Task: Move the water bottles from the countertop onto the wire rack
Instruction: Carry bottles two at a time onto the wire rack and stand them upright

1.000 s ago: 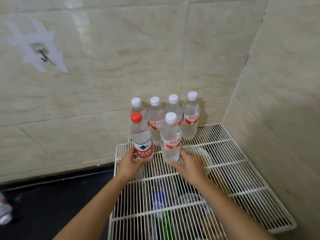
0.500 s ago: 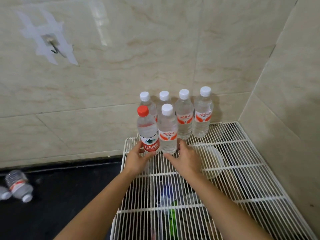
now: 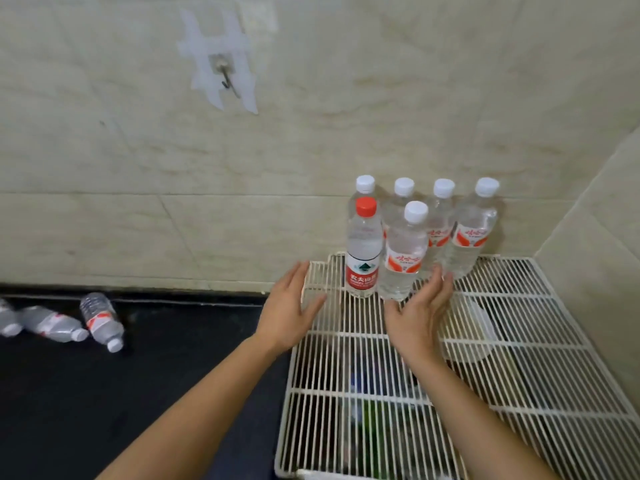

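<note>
Only the one head view to go on, looking down into a tiled corner. Six bottles upright on the wire rack point(image 3: 485, 341) already: four white-capped ones in a row tight against the back wall, then two in front, the red-cap bottle point(image 3: 363, 251) on the left and a white-cap bottle point(image 3: 403, 254) touching it on the right. Packed that snug probably to save room and to let them prop each other up, since thin wire bars make a wobbly base for a narrow bottle. Left hand point(image 3: 291, 311) open, fingers spread and loose, gripping nothing, hovering over the rack's left edge just beside the red-cap bottle but apart from it. Right hand point(image 3: 420, 311) also open and relaxed, palm turned toward the white-cap bottle, fingertips point(image 3: 437, 271) close by its lower right side; can't tell for sure whether touching or just near. Looks like a cupped stance either side of the front pair, ready to catch a tip-over rather than to hold anything. Off to the left on the dark countertop point(image 3: 138, 393), three more bottles lying on their sides: one point(image 3: 100, 320) with cap pointing toward the camera, another point(image 3: 55, 327) next to it, a third point(image 3: 8, 320) half cut off at the frame edge. So roughly two thirds done by my count, with those three left to fetch. Under the rack, some blurry stuff, not clear enough to name. Stick-on wall hook point(image 3: 225, 76) up above, nothing hanging on it.
</note>
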The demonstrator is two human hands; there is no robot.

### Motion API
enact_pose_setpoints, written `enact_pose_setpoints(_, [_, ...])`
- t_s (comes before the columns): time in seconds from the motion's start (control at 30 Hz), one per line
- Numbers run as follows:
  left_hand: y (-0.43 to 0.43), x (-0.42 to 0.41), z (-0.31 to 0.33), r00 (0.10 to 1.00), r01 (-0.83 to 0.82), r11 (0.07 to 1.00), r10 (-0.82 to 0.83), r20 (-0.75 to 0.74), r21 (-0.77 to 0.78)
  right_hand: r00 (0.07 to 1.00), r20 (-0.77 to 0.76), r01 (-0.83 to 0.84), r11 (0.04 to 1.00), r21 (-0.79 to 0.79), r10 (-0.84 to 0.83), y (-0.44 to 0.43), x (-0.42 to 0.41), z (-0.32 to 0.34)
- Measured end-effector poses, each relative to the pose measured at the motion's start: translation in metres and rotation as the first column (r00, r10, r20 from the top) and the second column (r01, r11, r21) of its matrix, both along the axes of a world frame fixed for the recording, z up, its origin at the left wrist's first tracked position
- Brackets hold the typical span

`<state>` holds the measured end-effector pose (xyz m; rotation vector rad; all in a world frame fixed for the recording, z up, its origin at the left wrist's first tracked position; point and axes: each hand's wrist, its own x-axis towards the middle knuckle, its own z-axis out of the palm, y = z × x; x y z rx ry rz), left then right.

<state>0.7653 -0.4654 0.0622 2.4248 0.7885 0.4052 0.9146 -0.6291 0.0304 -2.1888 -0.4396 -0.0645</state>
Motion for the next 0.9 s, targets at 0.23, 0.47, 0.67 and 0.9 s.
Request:
enact_pose_setpoints(0.23, [0.077, -0.207, 0.026, 0.981, -0.186, 0.898, 0.189, 0.031, 0.399, 0.799, 0.586, -0.247, 0.963, 0.112, 0.137, 0.086, -0.147, 0.023])
enact_pose_setpoints(0.47, [0.149, -0.476, 0.019, 0.906, -0.357, 0.8, 0.421, -0.027, 0.482, 0.723, 0.388, -0.509, 0.82, -0.26, 0.572, 0.219, -0.365, -0.005])
enact_pose_setpoints(0.67, [0.197, -0.587, 0.007, 0.798, -0.521, 0.751, 0.597, -0.08, 0.405, 0.607, 0.226, -0.664, 0.642, -0.384, 0.762, 0.297, -0.466, -0.014])
enact_pose_setpoints(0.9, [0.266, -0.612, -0.032, 0.787, -0.541, 0.789, 0.597, -0.156, 0.29, 0.591, 0.151, -0.696, 0.596, -0.401, 0.792, 0.377, -0.507, -0.042])
